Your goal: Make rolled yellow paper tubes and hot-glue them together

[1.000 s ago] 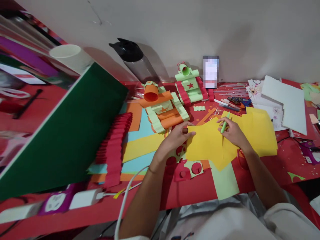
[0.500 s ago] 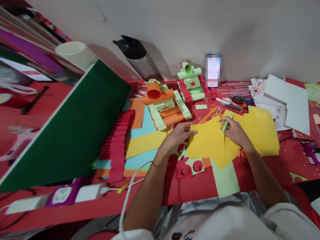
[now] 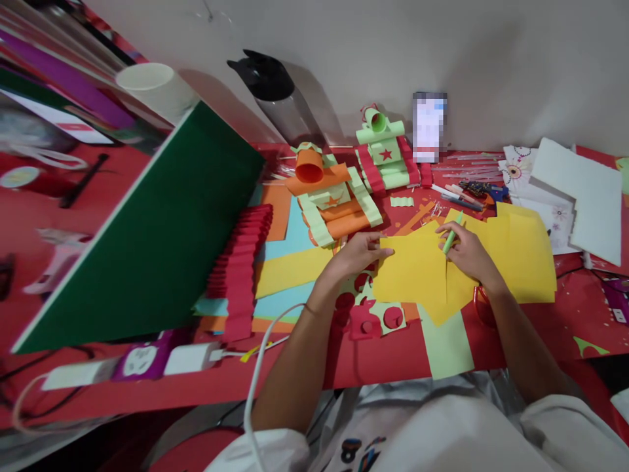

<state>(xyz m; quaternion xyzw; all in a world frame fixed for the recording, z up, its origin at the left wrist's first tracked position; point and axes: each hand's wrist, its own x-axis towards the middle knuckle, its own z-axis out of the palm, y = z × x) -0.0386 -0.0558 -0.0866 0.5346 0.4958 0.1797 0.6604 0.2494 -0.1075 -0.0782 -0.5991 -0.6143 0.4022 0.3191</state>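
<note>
The left grip (image 3: 361,254) touches flat yellow paper (image 3: 410,269), its pinch unclear. The right grip (image 3: 469,252) holds a slim green pen (image 3: 453,235).

A grey wall (image 3: 491,52) is rising right behind the red table (image 3: 560,334)! Soft shadows are stretching across the wall.

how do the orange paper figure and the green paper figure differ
The orange paper figure is mostly orange, while the green paper figure is mostly pale green. The orange figure has pale green side strips; the green figure has red ones. The orange figure bears an orange star, the green figure a red star. The orange figure sits nearer the left hand. Both include rolled paper.
</note>
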